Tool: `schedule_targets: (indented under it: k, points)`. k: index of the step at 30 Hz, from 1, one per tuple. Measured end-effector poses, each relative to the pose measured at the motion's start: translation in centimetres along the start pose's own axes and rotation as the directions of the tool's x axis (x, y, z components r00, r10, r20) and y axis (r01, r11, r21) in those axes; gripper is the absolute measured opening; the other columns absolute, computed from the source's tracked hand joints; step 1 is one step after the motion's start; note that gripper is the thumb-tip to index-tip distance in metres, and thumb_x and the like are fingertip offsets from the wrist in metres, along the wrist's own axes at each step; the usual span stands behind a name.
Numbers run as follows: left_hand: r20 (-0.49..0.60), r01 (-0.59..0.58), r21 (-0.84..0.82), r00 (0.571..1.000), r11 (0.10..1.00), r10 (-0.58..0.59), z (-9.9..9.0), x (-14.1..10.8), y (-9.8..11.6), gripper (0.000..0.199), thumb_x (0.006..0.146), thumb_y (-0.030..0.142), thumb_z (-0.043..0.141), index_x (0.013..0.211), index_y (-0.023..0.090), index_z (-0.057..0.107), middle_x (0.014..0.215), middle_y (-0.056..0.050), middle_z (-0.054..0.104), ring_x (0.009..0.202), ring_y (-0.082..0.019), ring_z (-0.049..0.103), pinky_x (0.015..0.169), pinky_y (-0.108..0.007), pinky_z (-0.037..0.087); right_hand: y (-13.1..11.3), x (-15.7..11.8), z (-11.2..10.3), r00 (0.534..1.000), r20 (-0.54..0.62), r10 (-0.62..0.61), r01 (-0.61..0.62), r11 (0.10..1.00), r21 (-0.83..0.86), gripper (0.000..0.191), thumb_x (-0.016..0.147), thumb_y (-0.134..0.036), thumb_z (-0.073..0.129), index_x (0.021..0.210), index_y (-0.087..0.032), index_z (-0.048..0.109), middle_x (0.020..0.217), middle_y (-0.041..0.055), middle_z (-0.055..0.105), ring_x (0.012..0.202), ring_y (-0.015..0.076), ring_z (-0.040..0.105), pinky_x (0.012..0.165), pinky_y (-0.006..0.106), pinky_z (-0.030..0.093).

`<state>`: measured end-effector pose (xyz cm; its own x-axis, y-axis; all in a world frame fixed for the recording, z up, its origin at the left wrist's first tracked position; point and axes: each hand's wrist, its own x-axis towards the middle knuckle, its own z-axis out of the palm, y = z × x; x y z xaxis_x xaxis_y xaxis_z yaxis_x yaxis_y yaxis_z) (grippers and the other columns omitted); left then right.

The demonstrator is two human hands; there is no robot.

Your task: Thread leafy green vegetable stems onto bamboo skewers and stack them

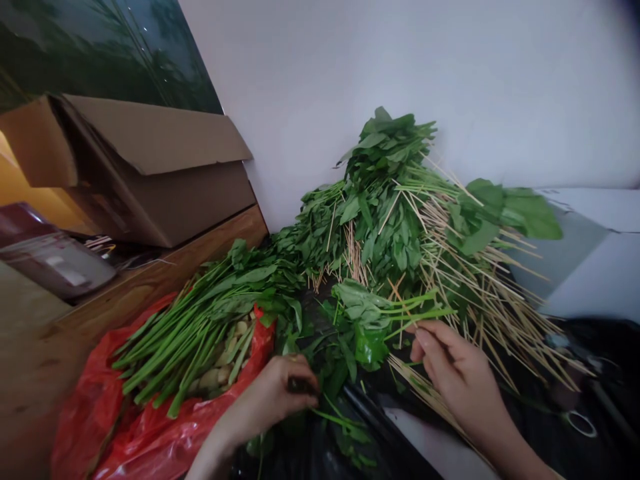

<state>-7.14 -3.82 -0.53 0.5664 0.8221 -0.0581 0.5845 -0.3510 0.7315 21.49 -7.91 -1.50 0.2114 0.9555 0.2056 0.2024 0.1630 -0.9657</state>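
Note:
My right hand [450, 367] pinches a skewer [399, 293] threaded through a small folded bunch of leafy greens [367, 307], whose cut stems point right toward my fingers. My left hand [285, 390] is closed, thumb against curled fingers, just left of loose leaves and stems [345, 417]. What it holds, if anything, I cannot make out. By my left wrist, long-stemmed greens [185, 347] lie across an open red plastic bag [165, 433]. Behind my right hand rises a large heap of skewered greens [395, 227], its pale bare sticks [510, 313] fanning out to the right.
Loose skewers [425, 387] lie beside my right hand on black plastic [310, 450]. Pale, rounded pieces [220, 373] show inside the red bag. An open cardboard box [170, 193] and a lidded container [55, 257] stand at the left. A white wall [300, 87] is behind.

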Motion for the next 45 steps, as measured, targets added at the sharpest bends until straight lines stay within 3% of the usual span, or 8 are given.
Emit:
schedule_targets:
  k: [7, 13, 18, 22, 25, 30, 35, 45]
  points:
    - [0.099, -0.045, 0.387, 0.995, 0.921, 0.007, 3.3, 0.3, -0.9, 0.003, 0.073, 0.027, 0.071, 0.072, 0.024, 0.072, 0.079, -0.001, 0.065, 0.086, -0.02, 0.057, 0.08, -0.028, 0.039, -0.3, -0.1, 0.7, 0.998, 0.063, -0.01, 0.011, 1.0, -0.009, 0.029, 0.09, -0.046, 0.049, 0.091, -0.02, 0.06, 0.062, -0.0024, 0.054, 0.045, 0.0096, 0.04, 0.041, 0.021, 0.031]
    - [-0.135, -0.009, 0.187, 0.99, 0.982, 0.035, -1.8, 1.5, 0.0, 0.012, 0.082, 0.027, 0.06, 0.086, 0.023, 0.07, 0.086, -0.003, 0.07, 0.083, -0.019, 0.062, 0.076, -0.026, 0.044, -0.3, -0.2, 0.4, 0.998, 0.062, 0.01, -0.013, 0.999, 0.041, 0.03, 0.09, -0.046, 0.049, 0.098, -0.02, 0.06, 0.063, -0.0024, 0.054, 0.045, 0.009, 0.039, 0.04, 0.021, 0.029]
    - [-0.542, 0.014, 0.038, 0.84, 0.999, 0.009, -6.4, 2.1, 0.2, 0.013, 0.077, 0.032, 0.066, 0.082, 0.021, 0.071, 0.081, -0.003, 0.072, 0.077, -0.02, 0.065, 0.072, -0.024, 0.046, 0.1, 0.0, -0.1, 1.0, 0.027, -0.009, 0.009, 1.0, 0.011, 0.029, 0.091, -0.045, 0.049, 0.102, -0.02, 0.059, 0.065, -0.0017, 0.055, 0.048, 0.0099, 0.041, 0.042, 0.021, 0.031]
    - [-0.724, -0.058, -0.084, 0.689, 0.995, -0.021, -5.8, 3.0, 0.3, 0.019, 0.073, 0.034, 0.071, 0.086, 0.019, 0.072, 0.082, -0.003, 0.073, 0.077, -0.019, 0.065, 0.074, -0.025, 0.048, -0.2, 0.1, -0.2, 0.997, 0.08, -0.02, 0.02, 1.0, 0.003, 0.029, 0.092, -0.044, 0.047, 0.098, -0.019, 0.059, 0.063, -0.0022, 0.055, 0.047, 0.0096, 0.04, 0.043, 0.022, 0.031]
    - [-0.768, -0.098, -0.167, 0.637, 0.981, -0.067, -4.2, 3.7, 0.9, 0.024, 0.071, 0.033, 0.073, 0.089, 0.018, 0.074, 0.085, -0.004, 0.074, 0.08, -0.019, 0.066, 0.077, -0.027, 0.049, -0.9, 0.0, -0.2, 0.978, 0.208, -0.03, 0.036, 0.999, -0.025, 0.028, 0.093, -0.043, 0.045, 0.091, -0.019, 0.06, 0.061, -0.0029, 0.055, 0.048, 0.0095, 0.04, 0.045, 0.022, 0.031]
    - [-0.663, -0.115, -0.353, 0.731, 0.929, -0.162, -1.7, 4.4, 2.6, 0.018, 0.067, 0.029, 0.076, 0.082, 0.019, 0.077, 0.081, -0.003, 0.075, 0.076, -0.018, 0.067, 0.073, -0.026, 0.051, -1.8, -0.2, 0.3, 0.864, 0.504, 0.017, 0.034, 0.995, -0.091, 0.03, 0.095, -0.034, 0.041, 0.077, -0.019, 0.059, 0.056, -0.0033, 0.057, 0.05, 0.0094, 0.043, 0.05, 0.022, 0.032]
    - [-0.474, -0.111, -0.606, 0.845, 0.788, -0.246, 0.8, 4.8, 3.7, 0.014, 0.059, 0.025, 0.081, 0.071, 0.02, 0.077, 0.07, -0.001, 0.074, 0.066, -0.014, 0.064, 0.067, -0.022, 0.05, -1.5, -0.3, 1.3, 0.844, 0.535, 0.045, 0.022, 0.993, -0.118, 0.03, 0.096, -0.03, 0.041, 0.075, -0.018, 0.06, 0.057, -0.0034, 0.057, 0.054, 0.0101, 0.048, 0.055, 0.021, 0.034]
    - [-0.396, -0.119, -0.763, 0.863, 0.635, -0.314, 1.7, 4.8, 3.1, 0.019, 0.053, 0.027, 0.087, 0.066, 0.021, 0.076, 0.067, 0.002, 0.071, 0.065, -0.009, 0.059, 0.066, -0.016, 0.045, -1.0, -0.6, 1.5, 0.868, 0.493, 0.059, 0.008, 0.991, -0.132, 0.031, 0.095, -0.032, 0.04, 0.078, -0.019, 0.062, 0.058, -0.0026, 0.058, 0.058, 0.0121, 0.052, 0.059, 0.023, 0.036]
